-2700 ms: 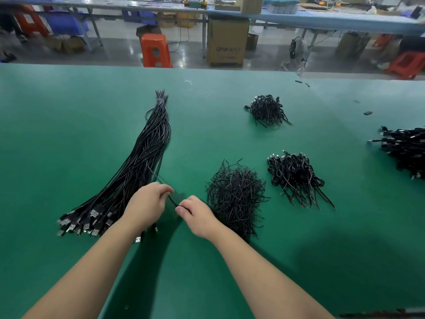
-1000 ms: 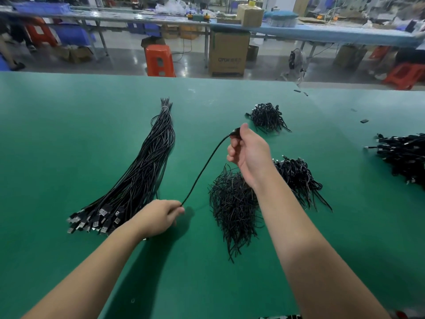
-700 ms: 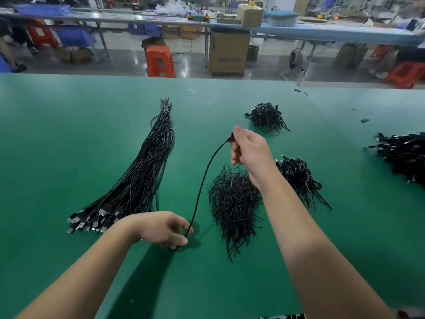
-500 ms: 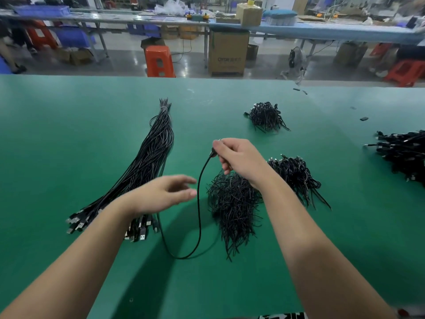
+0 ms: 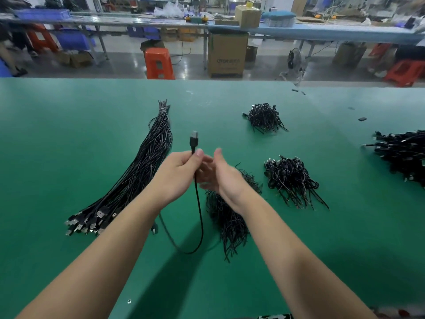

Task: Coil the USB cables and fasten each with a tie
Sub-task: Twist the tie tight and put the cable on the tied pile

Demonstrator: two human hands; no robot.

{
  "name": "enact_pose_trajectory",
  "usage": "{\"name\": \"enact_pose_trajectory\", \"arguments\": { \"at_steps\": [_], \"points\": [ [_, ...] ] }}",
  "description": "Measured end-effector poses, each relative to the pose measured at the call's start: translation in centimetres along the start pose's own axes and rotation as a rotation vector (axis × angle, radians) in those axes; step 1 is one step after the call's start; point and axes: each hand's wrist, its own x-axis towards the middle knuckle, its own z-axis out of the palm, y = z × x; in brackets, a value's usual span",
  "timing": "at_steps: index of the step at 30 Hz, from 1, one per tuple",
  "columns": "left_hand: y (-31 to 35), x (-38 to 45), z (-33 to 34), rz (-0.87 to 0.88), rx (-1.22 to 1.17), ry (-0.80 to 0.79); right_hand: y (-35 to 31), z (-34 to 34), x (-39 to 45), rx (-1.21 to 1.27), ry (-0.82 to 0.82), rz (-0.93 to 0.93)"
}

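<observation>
Left hand [image 5: 177, 174] pinches USB cable [image 5: 198, 203] — right hand [image 5: 218, 173] open beside it.

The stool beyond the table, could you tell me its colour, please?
Orange stool; head view.

only readable-ish thing is dark print on the big cardboard box [image 5: 227, 55] at 12 o'clock behind the table, looks like "otor", the rest is too blurry.
</observation>
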Motion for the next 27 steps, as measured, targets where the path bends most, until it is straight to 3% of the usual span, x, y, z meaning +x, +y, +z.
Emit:
{"name": "enact_pose_trajectory", "arguments": {
  "at_steps": [4,6,10,14,22,24,27],
  "points": [
    [0.3,-0.2,0.3,0.029,-0.013,0.087,3.0,1.1,-0.7,0.267,-0.253,0.185],
    [0.2,-0.2,0.4,0.014,-0.162,0.099,3.5,1.0,-1.0,0.323,-0.315,0.218],
    [0.5,0.6,-0.1,-0.109,-0.64,0.083,4.6,0.9,-1.8,0.159,-0.323,0.302],
    [1.3,1.5,-0.9,-0.203,-0.797,-0.005,5.9,1.7,-3.1,0.037,-0.272,0.429],
    [1.8,1.3,-1.0,-0.218,-0.765,-0.09,5.7,1.6,-4.4,-0.049,-0.394,0.574],
    [1.3,1.3,-1.2,-0.212,-0.748,-0.1,5.2,1.1,-4.6,-0.117,-0.403,0.501],
    [0.1,1.2,-1.2,-0.162,-0.505,-0.081,3.5,0.5,-3.9,-0.16,-0.237,0.285]
  ]
}}
